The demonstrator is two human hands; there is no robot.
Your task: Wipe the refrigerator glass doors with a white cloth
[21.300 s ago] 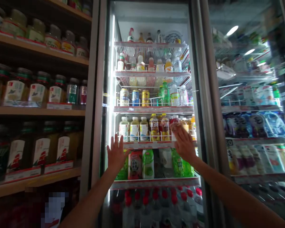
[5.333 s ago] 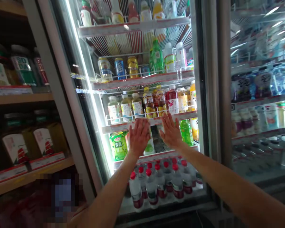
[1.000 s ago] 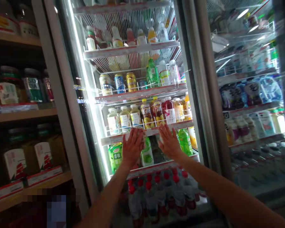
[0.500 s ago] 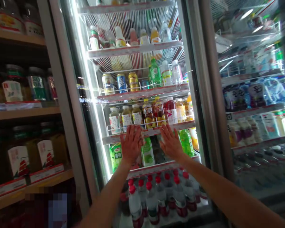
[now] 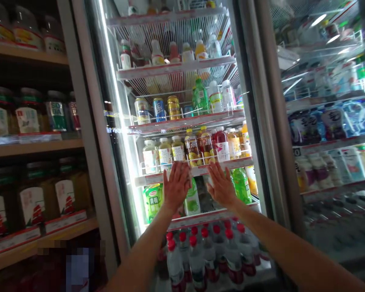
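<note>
Green pouch [image 5: 153, 200] at the lower shelf's [image 5: 200, 219] left end, and just right of it comes the left hand [image 5: 175, 186]: flat, fingers up, no grip visible. Green-and-white pack [image 5: 192, 201] next, partly hidden behind that hand. Now the right hand [image 5: 220, 185], spread wide over the upper shelf's [image 5: 198, 171] front edge; touching or not, can't tell. Green bottle [image 5: 242, 186] near the lower shelf's right end. Risk, I'd judge: misread depth, fingertips knocking the yellow-capped bottles [image 5: 193, 149], if nothing stands between.

Red caps [image 5: 192, 241] are topping clear bottles [image 5: 197, 261]; yellow caps [image 5: 189, 131] are topping brown bottles [image 5: 206, 142]; one can [image 5: 173, 108] is showing gold.
</note>
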